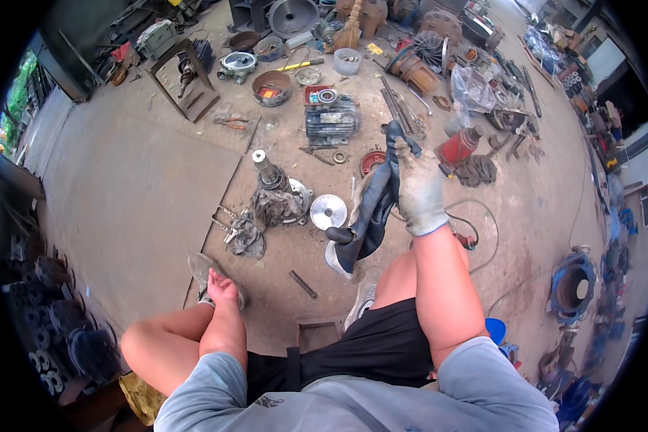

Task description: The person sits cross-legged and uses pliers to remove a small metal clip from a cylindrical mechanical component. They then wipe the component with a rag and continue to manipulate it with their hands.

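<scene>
My right hand (420, 189) wears a pale work glove with dark fingertips and grips a dark coated glove (371, 209). That glove hangs down to the left, its pale cuff lowest. Bare, my left hand (225, 289) rests near my left shoe, fingers loosely curled and nothing visible in them. Ahead on the floor stands a metal part with an upright shaft (265, 167), a dirty rag (273, 207) bunched around it. A round silver disc (328, 212) lies between that part and the hanging glove.
A finned electric motor (331, 121) sits farther ahead. Left of it are pliers (230, 122), a round pan (271, 88) and a metal frame (183, 83). A red cylinder (459, 146) lies to the right. A short metal bar (303, 284) is near my feet; a large flat plate (137, 187) covers the left floor.
</scene>
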